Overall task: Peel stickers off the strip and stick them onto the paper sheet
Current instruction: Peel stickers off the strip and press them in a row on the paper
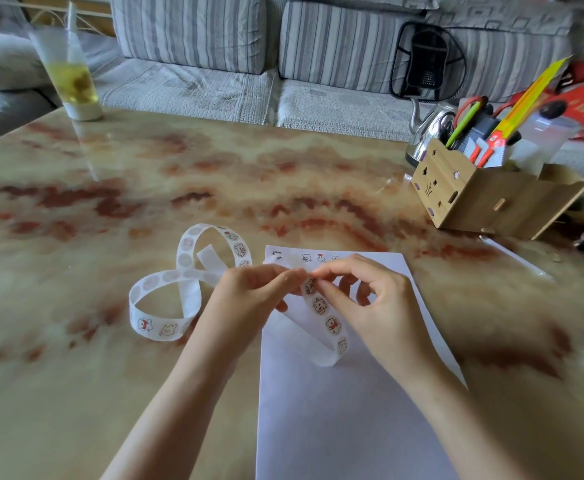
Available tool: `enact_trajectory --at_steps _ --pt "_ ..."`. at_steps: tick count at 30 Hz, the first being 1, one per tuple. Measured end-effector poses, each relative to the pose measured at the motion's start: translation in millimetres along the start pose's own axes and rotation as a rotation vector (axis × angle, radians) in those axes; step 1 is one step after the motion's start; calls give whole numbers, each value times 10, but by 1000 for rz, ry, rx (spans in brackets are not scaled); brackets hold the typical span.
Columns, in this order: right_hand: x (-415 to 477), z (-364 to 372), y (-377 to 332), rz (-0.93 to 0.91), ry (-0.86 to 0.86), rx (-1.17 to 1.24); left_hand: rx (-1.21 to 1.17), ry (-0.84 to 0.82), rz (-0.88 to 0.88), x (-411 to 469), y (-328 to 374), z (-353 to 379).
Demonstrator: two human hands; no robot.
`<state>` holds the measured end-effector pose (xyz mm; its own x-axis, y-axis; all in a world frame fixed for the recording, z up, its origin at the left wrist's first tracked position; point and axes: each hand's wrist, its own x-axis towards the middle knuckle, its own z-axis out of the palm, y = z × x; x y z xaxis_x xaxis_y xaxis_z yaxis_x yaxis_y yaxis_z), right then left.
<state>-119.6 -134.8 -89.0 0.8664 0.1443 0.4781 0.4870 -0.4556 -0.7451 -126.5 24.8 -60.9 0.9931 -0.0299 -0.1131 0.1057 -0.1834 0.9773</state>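
A long white sticker strip (165, 306) with small cartoon animal stickers curls in loops on the marble table, and one end runs up between my hands. My left hand (249, 296) pinches the strip at its raised part. My right hand (363, 292) pinches at a sticker on the strip with thumb and forefinger, right beside the left fingertips. Both hands hover above the white paper sheet (335, 410). Several stickers (313, 258) sit in a row along the sheet's far edge.
A wooden desk organiser (484, 199) with pens and scissors stands at the right, a kettle (429, 133) behind it. A tall glass of yellow drink (72, 81) stands at the far left. A striped sofa (249, 64) runs behind the table.
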Motion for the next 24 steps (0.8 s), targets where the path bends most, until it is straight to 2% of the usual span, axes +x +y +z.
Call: enact_trajectory --at_steps 17,24 --pt "8 -8 33 39 -28 76 23 -10 7 4 -18 -5" --pt "11 -25 16 -11 -45 -5 26 -7 3 22 -35 4"
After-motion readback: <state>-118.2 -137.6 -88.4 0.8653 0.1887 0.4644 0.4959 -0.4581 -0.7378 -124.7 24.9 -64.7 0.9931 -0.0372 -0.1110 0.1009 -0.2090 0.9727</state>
